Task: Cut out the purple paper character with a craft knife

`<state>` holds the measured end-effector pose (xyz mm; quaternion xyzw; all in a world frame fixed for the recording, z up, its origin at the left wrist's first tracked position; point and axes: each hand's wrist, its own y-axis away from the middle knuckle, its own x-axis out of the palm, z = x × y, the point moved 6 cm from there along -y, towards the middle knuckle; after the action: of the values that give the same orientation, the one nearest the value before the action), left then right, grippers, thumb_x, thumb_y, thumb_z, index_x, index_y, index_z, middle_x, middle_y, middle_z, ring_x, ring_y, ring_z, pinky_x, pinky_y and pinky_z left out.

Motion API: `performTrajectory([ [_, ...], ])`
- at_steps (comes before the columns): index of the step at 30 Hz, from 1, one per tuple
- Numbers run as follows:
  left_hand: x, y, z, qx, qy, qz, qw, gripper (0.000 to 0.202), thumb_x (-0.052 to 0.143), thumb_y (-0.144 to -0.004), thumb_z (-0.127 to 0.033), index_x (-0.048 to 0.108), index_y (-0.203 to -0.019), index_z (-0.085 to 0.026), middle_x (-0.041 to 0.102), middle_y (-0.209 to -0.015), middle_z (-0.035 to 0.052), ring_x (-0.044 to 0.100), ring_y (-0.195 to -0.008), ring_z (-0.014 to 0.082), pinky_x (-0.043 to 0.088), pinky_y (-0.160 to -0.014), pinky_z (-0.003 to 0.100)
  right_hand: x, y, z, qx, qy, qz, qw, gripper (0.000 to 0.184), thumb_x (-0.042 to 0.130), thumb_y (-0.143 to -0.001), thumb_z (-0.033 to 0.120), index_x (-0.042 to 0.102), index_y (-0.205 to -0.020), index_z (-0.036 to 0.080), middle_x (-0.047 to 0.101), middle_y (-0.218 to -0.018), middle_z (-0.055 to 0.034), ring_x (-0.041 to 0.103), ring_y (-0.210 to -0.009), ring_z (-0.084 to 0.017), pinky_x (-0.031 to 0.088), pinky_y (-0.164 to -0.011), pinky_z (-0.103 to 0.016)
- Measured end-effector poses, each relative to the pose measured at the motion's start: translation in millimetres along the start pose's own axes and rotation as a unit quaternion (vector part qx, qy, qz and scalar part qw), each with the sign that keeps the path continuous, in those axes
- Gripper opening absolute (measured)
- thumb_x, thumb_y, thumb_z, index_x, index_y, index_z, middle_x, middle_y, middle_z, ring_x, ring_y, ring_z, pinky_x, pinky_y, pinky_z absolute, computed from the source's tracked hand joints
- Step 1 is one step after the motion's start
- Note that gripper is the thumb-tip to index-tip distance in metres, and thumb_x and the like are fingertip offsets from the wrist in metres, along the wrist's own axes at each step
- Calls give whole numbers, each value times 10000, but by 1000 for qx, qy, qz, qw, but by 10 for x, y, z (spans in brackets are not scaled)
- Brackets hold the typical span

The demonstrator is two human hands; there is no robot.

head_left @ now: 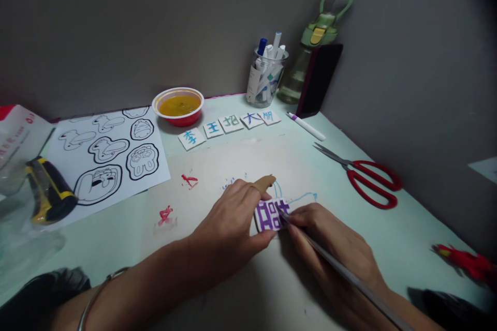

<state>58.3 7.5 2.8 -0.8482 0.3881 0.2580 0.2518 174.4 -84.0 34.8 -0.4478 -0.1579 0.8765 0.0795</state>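
Note:
My left hand (229,227) pinches a small white tile (271,215) with purple lettering against the pale table (392,238). A tan sleeve covers the forefinger. My right hand (330,248) is closed on a thin marker (341,269). Its tip touches the right side of the tile. A row of several small lettered tiles (229,126) lies farther back.
A red bowl of orange liquid (178,106) stands at the back. A cup of markers (267,77), a green water bottle (310,51) and a dark phone (320,80) fill the corner. Red scissors (365,176), a loose marker (306,125) and a cartoon outline sheet (108,155) lie around.

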Motion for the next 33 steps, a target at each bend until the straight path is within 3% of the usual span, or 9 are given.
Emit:
performTrajectory([
  [21,-8,3,-15,6,-1,-7,1000,651,686,-796,-110,420,-1390,-122,628,-1151,86,548,-1079,238,438,-1011,399,-20,-2,74,-49,6,-2,999,128,472,-952,85,534,-965,196,551,-740,-17,560,-620,-134,463,-562,-262],
  [33,3,-2,-1,3,-5,-3,1000,641,695,-793,-117,433,-1378,-112,629,-1165,92,551,-1091,242,433,-1022,407,-18,-12,59,-20,-15,23,999,127,464,-962,97,519,-919,203,551,-751,-21,561,-634,-127,469,-587,-258],
])
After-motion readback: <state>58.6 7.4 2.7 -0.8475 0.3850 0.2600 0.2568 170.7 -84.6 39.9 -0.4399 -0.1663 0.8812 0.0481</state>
